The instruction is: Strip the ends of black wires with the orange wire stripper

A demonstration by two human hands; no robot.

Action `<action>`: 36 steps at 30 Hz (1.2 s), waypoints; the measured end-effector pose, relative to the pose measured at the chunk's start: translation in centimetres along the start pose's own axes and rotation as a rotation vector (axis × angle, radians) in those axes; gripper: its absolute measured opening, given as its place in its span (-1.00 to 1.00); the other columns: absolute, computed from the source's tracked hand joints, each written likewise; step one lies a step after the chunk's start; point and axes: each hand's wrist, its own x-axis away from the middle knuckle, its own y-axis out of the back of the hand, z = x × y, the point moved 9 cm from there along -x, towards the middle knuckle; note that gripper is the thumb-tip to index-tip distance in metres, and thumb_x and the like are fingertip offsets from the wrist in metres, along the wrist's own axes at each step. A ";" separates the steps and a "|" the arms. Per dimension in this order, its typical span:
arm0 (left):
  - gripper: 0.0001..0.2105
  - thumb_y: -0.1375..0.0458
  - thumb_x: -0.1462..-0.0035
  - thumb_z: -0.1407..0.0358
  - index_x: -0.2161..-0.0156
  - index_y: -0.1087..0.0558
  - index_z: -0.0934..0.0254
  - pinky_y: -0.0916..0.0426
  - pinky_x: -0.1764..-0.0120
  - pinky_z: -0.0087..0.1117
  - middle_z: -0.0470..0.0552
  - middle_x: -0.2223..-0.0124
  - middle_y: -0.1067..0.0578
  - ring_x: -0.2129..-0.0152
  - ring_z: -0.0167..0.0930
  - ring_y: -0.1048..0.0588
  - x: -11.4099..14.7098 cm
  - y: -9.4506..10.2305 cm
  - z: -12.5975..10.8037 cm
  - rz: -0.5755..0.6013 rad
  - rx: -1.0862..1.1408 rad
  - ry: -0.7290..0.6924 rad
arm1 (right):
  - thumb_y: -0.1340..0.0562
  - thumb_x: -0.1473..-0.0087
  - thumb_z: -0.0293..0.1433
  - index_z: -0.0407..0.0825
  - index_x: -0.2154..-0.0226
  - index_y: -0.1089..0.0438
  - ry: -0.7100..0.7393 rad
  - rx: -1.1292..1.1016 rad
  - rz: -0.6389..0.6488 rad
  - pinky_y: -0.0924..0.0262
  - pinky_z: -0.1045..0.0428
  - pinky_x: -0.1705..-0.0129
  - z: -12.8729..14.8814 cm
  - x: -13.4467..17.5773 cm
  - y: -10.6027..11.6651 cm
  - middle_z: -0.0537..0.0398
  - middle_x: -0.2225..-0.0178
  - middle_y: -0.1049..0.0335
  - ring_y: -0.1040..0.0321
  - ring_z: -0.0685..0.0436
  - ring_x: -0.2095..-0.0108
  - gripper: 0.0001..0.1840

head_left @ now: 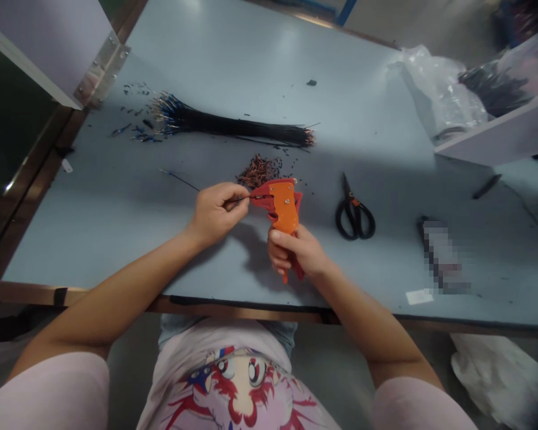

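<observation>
My left hand (219, 209) pinches a thin black wire (185, 181), whose blue-tipped end trails out to the left. The wire's other end reaches the red jaws of an orange and red wire stripper (285, 206); whether the jaws bite on it I cannot tell. Wrapped round the stripper's handles is my right hand (296, 249). Just behind the tool lies a heap of short copper and black scraps (257, 172). Farther back, a thick bundle of black wires (242, 126) rests on the table, with blue terminals at its left and bare copper ends at its right.
Black-handled scissors (355, 216) lie right of the stripper. Beyond them are a blurred-out object (446, 257), a white label (419, 297) and a dark pen-like stick (487, 187). Plastic bags (448, 89) sit behind a panel (497, 131) at the right. Loose terminals (146, 135) are scattered at the left.
</observation>
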 end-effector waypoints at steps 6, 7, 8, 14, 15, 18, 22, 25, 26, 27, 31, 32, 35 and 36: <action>-0.95 -0.16 0.00 0.39 0.44 -0.46 0.26 -0.12 0.53 -0.49 -0.18 0.61 -0.30 0.67 -0.58 -0.22 -0.7 0.4 0.3 0.032 -0.035 0.009 | -0.30 -0.04 -0.23 -0.05 0.61 -0.13 0.001 -0.053 -0.032 -0.20 0.10 0.67 0.7 0.1 0.9 0.28 0.68 -0.04 -0.03 0.11 0.73 -0.59; -0.95 -0.16 0.00 0.38 0.44 -0.46 0.26 -0.12 0.53 -0.49 -0.19 0.62 -0.29 0.67 -0.58 -0.21 -0.9 0.8 0.7 0.015 -0.036 0.038 | -0.31 -0.03 -0.23 -0.05 0.60 -0.13 0.012 -0.081 -0.069 -0.20 0.11 0.67 1.2 0.2 1.5 0.29 0.68 -0.03 -0.02 0.11 0.72 -0.59; -0.96 -0.17 0.01 0.38 0.44 -0.47 0.26 -0.11 0.54 -0.50 -0.19 0.63 -0.28 0.68 -0.58 -0.19 -1.1 1.3 1.2 -0.017 -0.029 0.080 | -0.32 -0.01 -0.22 -0.05 0.59 -0.13 0.030 -0.116 -0.110 -0.20 0.11 0.67 1.8 0.3 2.3 0.30 0.68 -0.02 0.00 0.12 0.72 -0.59; -0.94 -0.19 0.03 0.33 0.43 -0.49 0.26 -0.22 0.48 -0.52 -0.13 0.51 -0.44 0.57 -0.56 -0.34 -1.2 1.7 3.2 -0.055 0.098 0.239 | -0.37 0.10 -0.30 -0.11 0.35 -0.34 -0.050 -0.110 -0.190 -0.37 -0.06 0.37 2.1 0.8 4.2 0.12 0.50 -0.32 -0.33 -0.03 0.52 -0.71; -0.94 -0.18 0.03 0.34 0.42 -0.49 0.26 -0.24 0.47 -0.52 -0.12 0.50 -0.46 0.56 -0.55 -0.37 -1.1 1.4 3.1 -0.039 0.116 0.234 | -0.37 0.09 -0.32 -0.13 0.31 -0.36 -0.080 -0.079 -0.178 -0.37 -0.10 0.31 1.6 0.8 4.1 0.08 0.46 -0.37 -0.38 -0.07 0.47 -0.70; -0.95 -0.18 0.04 0.36 0.43 -0.49 0.27 -0.26 0.47 -0.53 -0.11 0.49 -0.47 0.56 -0.55 -0.38 -0.9 0.8 2.7 -0.019 0.127 0.215 | -0.35 0.06 -0.35 -0.15 0.27 -0.37 -0.103 -0.030 -0.100 -0.35 -0.10 0.27 0.8 0.8 3.0 0.03 0.42 -0.41 -0.43 -0.12 0.42 -0.71; -0.97 -0.19 0.05 0.37 0.46 -0.46 0.28 -0.25 0.50 -0.53 -0.11 0.51 -0.47 0.57 -0.55 -0.38 -0.8 0.6 2.3 -0.002 0.116 0.194 | -0.34 0.03 -0.36 -0.14 0.26 -0.36 -0.069 -0.018 -0.017 -0.35 -0.07 0.31 0.8 0.8 1.9 0.03 0.42 -0.43 -0.44 -0.12 0.42 -0.73; -0.97 -0.19 0.04 0.38 0.46 -0.46 0.28 -0.26 0.49 -0.53 -0.11 0.50 -0.46 0.56 -0.55 -0.38 -0.8 0.5 2.0 0.007 0.120 0.168 | -0.33 0.01 -0.35 -0.15 0.26 -0.35 -0.066 -0.021 0.025 -0.36 -0.06 0.32 0.7 0.7 1.6 0.03 0.42 -0.43 -0.46 -0.13 0.41 -0.73; -0.97 -0.19 0.04 0.39 0.46 -0.46 0.28 -0.25 0.49 -0.53 -0.11 0.50 -0.46 0.57 -0.56 -0.37 -0.8 0.5 1.8 0.004 0.125 0.151 | -0.33 0.01 -0.35 -0.15 0.26 -0.35 -0.070 -0.026 0.036 -0.37 -0.07 0.32 0.6 0.7 1.5 0.02 0.42 -0.44 -0.47 -0.14 0.41 -0.73; -0.97 -0.19 0.03 0.39 0.46 -0.46 0.29 -0.23 0.50 -0.54 -0.12 0.51 -0.45 0.57 -0.57 -0.36 -0.8 0.5 1.6 0.003 0.128 0.131 | -0.33 0.01 -0.34 -0.14 0.26 -0.35 -0.074 -0.034 0.044 -0.37 -0.07 0.31 0.5 0.7 1.3 0.02 0.42 -0.44 -0.47 -0.15 0.40 -0.73; -0.97 -0.19 0.02 0.42 0.45 -0.46 0.30 -0.18 0.53 -0.54 -0.12 0.51 -0.42 0.60 -0.59 -0.30 -0.7 0.3 0.9 0.019 0.136 0.056 | -0.34 0.03 -0.34 -0.15 0.26 -0.34 -0.091 -0.044 0.058 -0.37 -0.09 0.27 0.1 0.6 0.9 0.02 0.41 -0.44 -0.50 -0.19 0.36 -0.71; -0.97 -0.18 0.01 0.42 0.44 -0.46 0.30 -0.19 0.52 -0.54 -0.12 0.50 -0.42 0.59 -0.59 -0.30 -0.7 0.2 0.8 0.027 0.141 0.044 | -0.35 0.03 -0.33 -0.15 0.26 -0.34 -0.093 -0.045 0.061 -0.37 -0.09 0.27 0.1 0.7 0.8 0.01 0.41 -0.44 -0.50 -0.19 0.36 -0.70; -0.97 -0.18 0.00 0.42 0.43 -0.46 0.30 -0.20 0.50 -0.53 -0.10 0.49 -0.42 0.57 -0.57 -0.31 -0.6 0.1 0.6 0.038 0.163 0.021 | -0.35 0.04 -0.31 -0.16 0.27 -0.34 -0.094 -0.058 0.076 -0.37 -0.09 0.27 0.0 0.7 0.4 0.01 0.40 -0.43 -0.50 -0.19 0.36 -0.68; -0.97 -0.18 0.00 0.43 0.43 -0.46 0.30 -0.20 0.50 -0.53 -0.10 0.49 -0.42 0.57 -0.57 -0.31 -0.6 0.1 0.6 0.036 0.166 0.016 | -0.35 0.04 -0.30 -0.17 0.27 -0.34 -0.095 -0.062 0.081 -0.37 -0.10 0.27 0.0 0.7 0.3 0.01 0.40 -0.43 -0.50 -0.19 0.36 -0.67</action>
